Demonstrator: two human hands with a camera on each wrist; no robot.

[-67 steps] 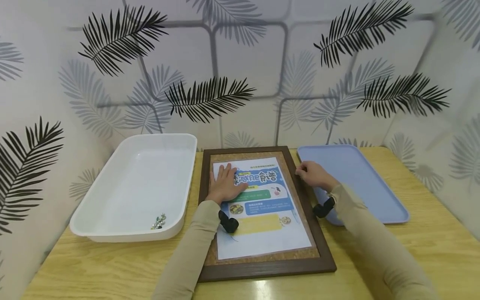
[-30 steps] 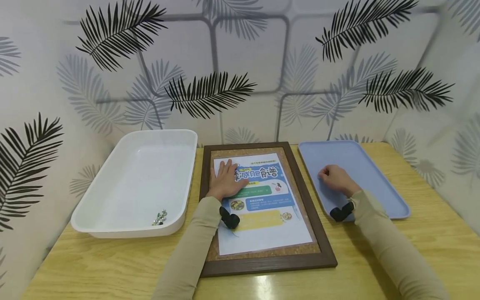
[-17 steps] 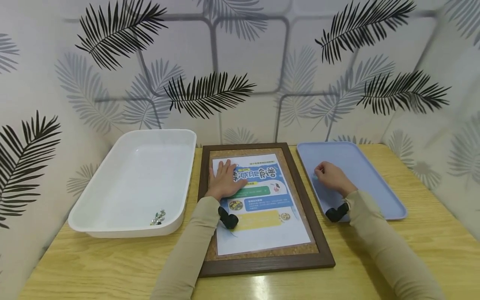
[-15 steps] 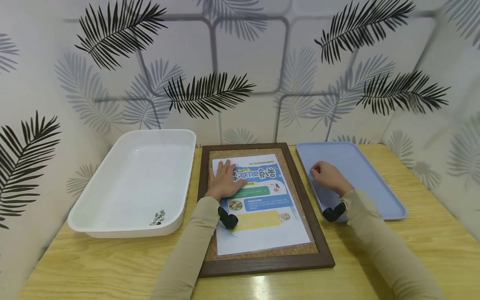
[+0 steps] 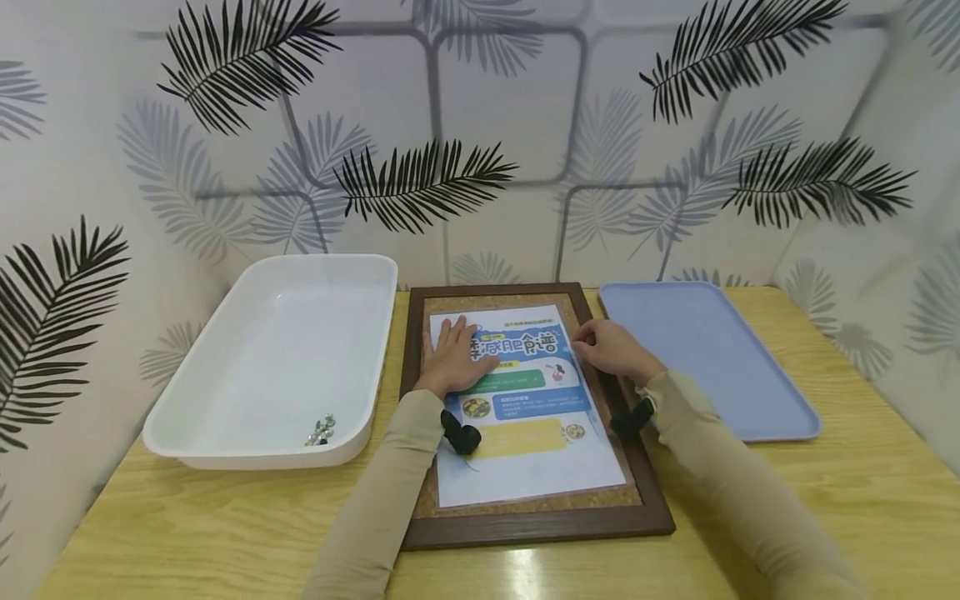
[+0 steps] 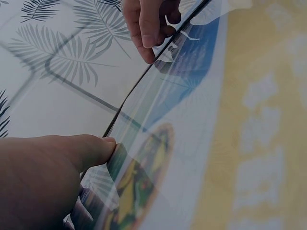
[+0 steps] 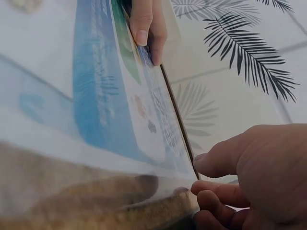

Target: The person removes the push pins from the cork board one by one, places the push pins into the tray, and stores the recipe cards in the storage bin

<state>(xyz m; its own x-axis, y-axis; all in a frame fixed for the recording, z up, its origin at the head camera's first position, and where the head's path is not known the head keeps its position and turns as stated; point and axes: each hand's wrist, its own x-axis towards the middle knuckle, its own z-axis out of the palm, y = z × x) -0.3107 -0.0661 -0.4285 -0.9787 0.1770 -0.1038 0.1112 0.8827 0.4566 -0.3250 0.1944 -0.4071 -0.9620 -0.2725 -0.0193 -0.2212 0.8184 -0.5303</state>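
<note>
A printed sheet [image 5: 532,477] with blue, green and yellow areas lies on a cork board in a dark brown frame [image 5: 540,533]. The left hand [image 5: 453,358] rests on the sheet's upper left part, fingers spread. At the sheet's upper right edge is the right hand [image 5: 615,350], fingers curled. In the right wrist view the thumb and index tip of the right hand [image 7: 254,177] stand slightly apart at that edge, with nothing visible between them. A glossy surface on the sheet [image 6: 192,105] shows reflections in the left wrist view.
A white tub [image 5: 255,462] stands left of the frame, with several small shiny pieces [image 5: 321,430] in its near right corner. To the right lies a light blue tray [image 5: 712,333]. Behind the wooden table [image 5: 225,517] is a wall covering [image 5: 502,117] with leaf patterns.
The right hand has moved left from over the blue tray to the sheet's upper right edge. The left hand has stayed in place on the sheet.
</note>
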